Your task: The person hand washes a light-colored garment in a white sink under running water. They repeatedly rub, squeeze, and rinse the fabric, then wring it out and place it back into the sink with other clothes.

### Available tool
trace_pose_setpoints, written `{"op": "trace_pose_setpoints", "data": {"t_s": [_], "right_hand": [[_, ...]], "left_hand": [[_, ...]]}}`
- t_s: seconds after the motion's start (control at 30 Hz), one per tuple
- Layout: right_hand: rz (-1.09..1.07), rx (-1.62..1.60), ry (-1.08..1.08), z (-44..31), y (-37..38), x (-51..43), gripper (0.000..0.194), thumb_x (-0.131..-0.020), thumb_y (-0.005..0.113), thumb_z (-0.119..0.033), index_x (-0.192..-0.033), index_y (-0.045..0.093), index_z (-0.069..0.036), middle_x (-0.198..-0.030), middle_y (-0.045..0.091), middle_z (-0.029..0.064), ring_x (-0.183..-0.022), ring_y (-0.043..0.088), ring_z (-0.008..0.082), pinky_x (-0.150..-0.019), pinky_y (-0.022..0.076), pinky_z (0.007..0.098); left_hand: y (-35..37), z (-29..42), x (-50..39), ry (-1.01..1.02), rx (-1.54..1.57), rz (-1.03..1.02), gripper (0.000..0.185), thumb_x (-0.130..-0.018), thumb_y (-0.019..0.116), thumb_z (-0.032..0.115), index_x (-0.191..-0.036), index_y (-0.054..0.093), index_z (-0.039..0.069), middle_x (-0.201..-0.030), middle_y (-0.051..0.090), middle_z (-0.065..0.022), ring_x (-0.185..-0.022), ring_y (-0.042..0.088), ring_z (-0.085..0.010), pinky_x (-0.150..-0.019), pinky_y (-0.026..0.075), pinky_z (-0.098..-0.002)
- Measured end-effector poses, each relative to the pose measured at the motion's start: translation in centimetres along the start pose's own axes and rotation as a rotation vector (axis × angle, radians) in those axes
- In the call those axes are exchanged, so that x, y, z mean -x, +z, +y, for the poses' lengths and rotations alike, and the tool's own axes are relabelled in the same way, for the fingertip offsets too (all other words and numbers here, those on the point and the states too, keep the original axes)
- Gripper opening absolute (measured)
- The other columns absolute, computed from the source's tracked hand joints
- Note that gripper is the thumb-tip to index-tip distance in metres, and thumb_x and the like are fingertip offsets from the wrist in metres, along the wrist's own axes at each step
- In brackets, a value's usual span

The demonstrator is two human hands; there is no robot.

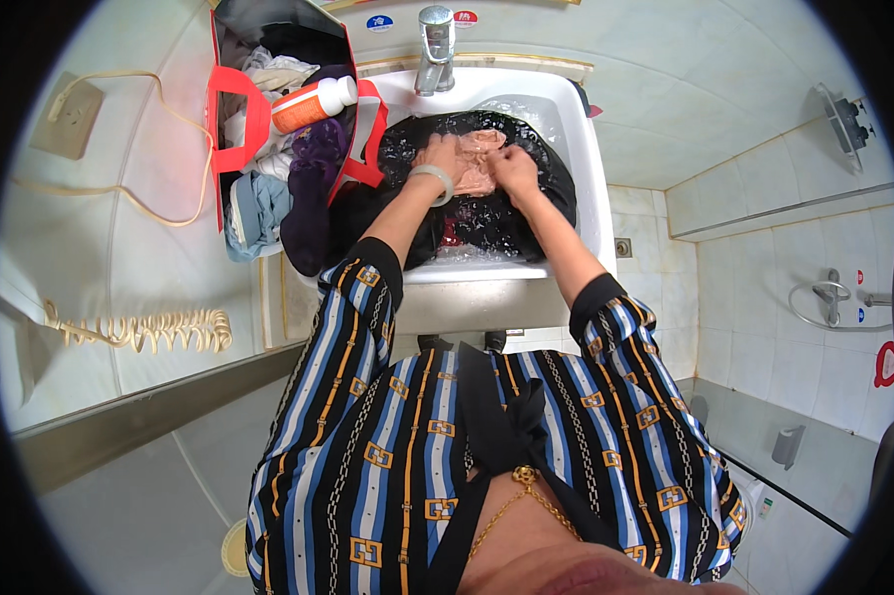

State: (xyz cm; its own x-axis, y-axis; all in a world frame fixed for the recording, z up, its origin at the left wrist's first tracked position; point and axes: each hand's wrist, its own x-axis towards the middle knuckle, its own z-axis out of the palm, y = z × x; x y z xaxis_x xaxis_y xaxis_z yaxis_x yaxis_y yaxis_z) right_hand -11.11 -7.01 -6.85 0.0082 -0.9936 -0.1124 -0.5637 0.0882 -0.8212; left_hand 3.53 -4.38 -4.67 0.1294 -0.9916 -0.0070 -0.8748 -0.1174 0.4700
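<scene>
A white washbasin (601, 216) holds water and a large soaked black cloth (558, 178). Over the black cloth lies a wet, crumpled peach-coloured cloth (476, 175). My left hand (439, 158), with a pale bangle (433, 177) at the wrist, is on the left part of the peach cloth. At its right edge, my right hand (515, 169) has its fingers bent and pinches the cloth. A bit of red material (451, 232) shows among the black folds below my hands. The fingertips of my left hand are partly hidden by water and cloth.
A chrome tap (435, 52) stands behind the basin. At the left, a red-handled bag (231, 158) holds clothes and a white bottle with an orange label (305, 105); a dark purple cloth (305, 216) hangs over its edge. A cord (163, 97) runs from the wall socket (67, 115).
</scene>
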Motion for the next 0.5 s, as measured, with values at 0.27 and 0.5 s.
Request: {"op": "trace_pose_setpoints", "data": {"t_s": [0.27,0.5], "right_hand": [[-0.515,-1.367,0.370,-2.3,-3.8,2.3,0.033,-0.089,0.045,-0.043,-0.095,0.055,-0.012,-0.091,0.058,0.0073,-0.082,0.055,0.0227,-0.074,0.0478,0.0387],[-1.286,-1.802,-0.053,-2.2,0.3,1.7,0.032,-0.091,0.042,-0.037,-0.103,0.057,-0.011,-0.101,0.062,0.0086,-0.090,0.059,0.0216,-0.079,0.0490,0.0391]], "left_hand": [[-2.5,11.1,4.3,0.313,0.338,0.269,0.027,-0.073,0.061,0.031,-0.071,0.059,0.005,-0.077,0.062,-0.0181,-0.074,0.059,-0.0370,-0.065,0.047,-0.0437],[-4.0,10.0,3.9,0.117,0.439,0.411,0.035,-0.075,0.064,0.038,-0.063,0.056,0.006,-0.065,0.058,-0.0185,-0.065,0.057,-0.0375,-0.059,0.046,-0.0429]]}}
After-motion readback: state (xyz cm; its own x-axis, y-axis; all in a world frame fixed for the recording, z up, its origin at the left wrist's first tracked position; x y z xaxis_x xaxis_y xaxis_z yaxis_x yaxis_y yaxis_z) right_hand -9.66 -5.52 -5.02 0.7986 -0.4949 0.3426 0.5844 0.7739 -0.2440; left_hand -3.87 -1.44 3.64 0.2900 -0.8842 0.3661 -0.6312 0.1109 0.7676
